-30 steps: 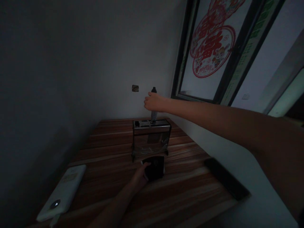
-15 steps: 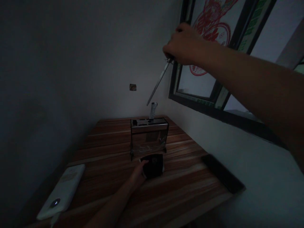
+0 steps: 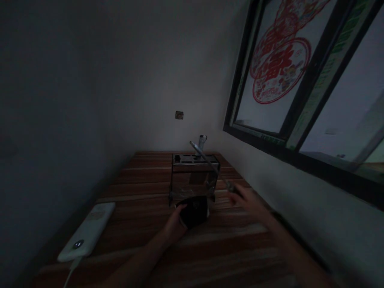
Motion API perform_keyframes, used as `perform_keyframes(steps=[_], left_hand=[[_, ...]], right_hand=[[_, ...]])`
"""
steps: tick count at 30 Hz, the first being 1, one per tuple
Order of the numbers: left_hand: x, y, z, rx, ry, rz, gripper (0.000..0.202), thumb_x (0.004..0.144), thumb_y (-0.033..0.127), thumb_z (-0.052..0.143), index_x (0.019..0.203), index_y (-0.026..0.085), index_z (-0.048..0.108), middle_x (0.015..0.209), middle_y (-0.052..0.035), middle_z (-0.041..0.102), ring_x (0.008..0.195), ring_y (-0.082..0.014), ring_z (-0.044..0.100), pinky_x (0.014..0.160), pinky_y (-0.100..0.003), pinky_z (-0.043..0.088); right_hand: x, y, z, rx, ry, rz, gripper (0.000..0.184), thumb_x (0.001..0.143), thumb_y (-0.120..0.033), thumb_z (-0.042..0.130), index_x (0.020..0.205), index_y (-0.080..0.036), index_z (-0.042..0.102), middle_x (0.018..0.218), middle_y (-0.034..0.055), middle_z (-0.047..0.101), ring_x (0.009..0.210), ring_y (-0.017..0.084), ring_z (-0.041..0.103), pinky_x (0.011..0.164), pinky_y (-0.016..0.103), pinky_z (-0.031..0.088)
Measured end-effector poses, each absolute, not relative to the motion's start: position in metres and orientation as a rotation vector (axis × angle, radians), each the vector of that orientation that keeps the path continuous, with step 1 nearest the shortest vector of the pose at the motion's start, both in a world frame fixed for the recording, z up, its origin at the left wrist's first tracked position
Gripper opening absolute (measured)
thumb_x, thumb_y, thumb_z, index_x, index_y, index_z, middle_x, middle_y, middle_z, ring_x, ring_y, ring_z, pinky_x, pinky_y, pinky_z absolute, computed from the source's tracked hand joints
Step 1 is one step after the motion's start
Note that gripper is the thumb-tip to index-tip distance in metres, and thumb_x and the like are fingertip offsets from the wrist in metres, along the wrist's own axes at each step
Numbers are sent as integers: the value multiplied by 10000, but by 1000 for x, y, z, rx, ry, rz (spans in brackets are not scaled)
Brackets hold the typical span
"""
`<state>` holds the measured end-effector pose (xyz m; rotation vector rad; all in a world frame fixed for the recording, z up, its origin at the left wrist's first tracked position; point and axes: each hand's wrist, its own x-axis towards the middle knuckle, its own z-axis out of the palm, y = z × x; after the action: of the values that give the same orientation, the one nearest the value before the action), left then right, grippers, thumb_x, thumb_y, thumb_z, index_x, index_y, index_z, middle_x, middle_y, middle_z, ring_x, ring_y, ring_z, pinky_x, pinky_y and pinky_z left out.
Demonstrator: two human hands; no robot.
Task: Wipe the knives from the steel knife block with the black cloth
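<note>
Two hands work a dim table: right hand [image 3: 249, 200] grips a stiff, sharp-looking knife [image 3: 210, 164] by its handle, blade toward eleven o'clock; left hand [image 3: 175, 222] clasps a dark sharpener [image 3: 195, 210].

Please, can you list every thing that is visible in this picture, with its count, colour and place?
table: one, brown wood, in the corner.
knife rack: one, metal, back of table.
black item: one, in front of rack.
knife: one, silver blade, above the rack front.
white device: one, table's left edge.
window: one, dark frame, red paper-cut, right wall.
left hand: one, its grip on black item.
right hand: one, blurred, holds knife.
</note>
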<state>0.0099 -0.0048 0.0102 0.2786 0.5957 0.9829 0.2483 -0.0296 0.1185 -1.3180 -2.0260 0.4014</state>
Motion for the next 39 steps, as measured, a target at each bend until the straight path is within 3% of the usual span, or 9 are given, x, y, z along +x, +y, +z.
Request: perform_keyframes(steps=[4, 10, 17, 23, 28, 30, 34, 37, 39], left_hand=[[5, -8, 15, 264, 555, 957, 231, 781, 215, 504, 922, 70, 616, 834, -120, 711, 860, -237, 657, 876, -356, 445], [1, -10, 26, 224, 551, 1107, 202, 798, 189, 468, 871, 89, 627, 812, -89, 712, 753, -200, 664, 845, -345, 457], [1, -14, 35, 221, 534, 1179, 193, 791, 180, 472, 866, 113, 637, 820, -57, 708, 837, -193, 643, 900, -330, 428], [-3, -18, 51, 315, 409, 1162, 371, 832, 423, 459, 1001, 132, 617, 981, -68, 683, 1074, -239, 541, 967, -373, 369], [-1, -26, 63, 391, 369, 1093, 743, 724, 727, 340, 1075, 120, 588, 1070, -115, 642, 1183, -303, 436, 978, -433, 341], [1, -27, 61, 338, 418, 1086, 623, 750, 663, 399, 1032, 147, 605, 1044, -82, 655, 1182, -282, 440, 982, -416, 343], [6, -26, 47, 308, 504, 1140, 255, 791, 354, 518, 878, 149, 642, 918, -38, 692, 1094, -235, 521, 972, -363, 368], [8, -26, 37, 419, 604, 1171, 112, 740, 193, 569, 780, 130, 652, 840, -43, 698, 991, -231, 581, 919, -340, 411], [8, -28, 34, 524, 705, 1186, 132, 675, 94, 618, 794, 133, 658, 818, -35, 699, 968, -229, 590, 888, -308, 425]], right_hand=[[199, -27, 41, -1253, -1782, 931, 274, 808, -461, 438, 870, -206, 516, 566, -32, 525, 420, 125, 490, 390, 229, 395], [180, -29, 20, -1283, -1908, 629, 217, 786, -400, 532, 738, -193, 578, 619, 5, 594, 588, 165, 563, 565, 265, 437], [173, -32, 9, -1313, -1811, 645, 215, 780, -369, 555, 890, -190, 605, 835, 54, 673, 779, 220, 617, 708, 322, 461], [168, -33, 3, -1291, -1784, 636, 195, 768, -372, 572, 855, -197, 576, 793, 44, 650, 742, 205, 609, 666, 298, 462], [162, -39, 3, -1262, -1679, 897, 184, 774, -388, 553, 813, -214, 510, 540, -41, 527, 430, 124, 497, 406, 225, 389], [161, -40, 4, -1258, -1616, 997, 216, 758, -408, 567, 843, -216, 512, 487, -70, 469, 355, 103, 430, 343, 212, 334], [160, -41, 9, -1276, -1572, 1001, 231, 715, -415, 612, 796, -208, 551, 448, -81, 434, 328, 90, 381, 321, 209, 289], [161, -40, 12, -1308, -1576, 976, 201, 706, -391, 618, 749, -201, 570, 422, -75, 433, 334, 97, 382, 334, 215, 293], [162, -40, 13, -1328, -1582, 959, 171, 700, -364, 617, 727, -199, 582, 416, -68, 444, 349, 107, 404, 351, 220, 310]])
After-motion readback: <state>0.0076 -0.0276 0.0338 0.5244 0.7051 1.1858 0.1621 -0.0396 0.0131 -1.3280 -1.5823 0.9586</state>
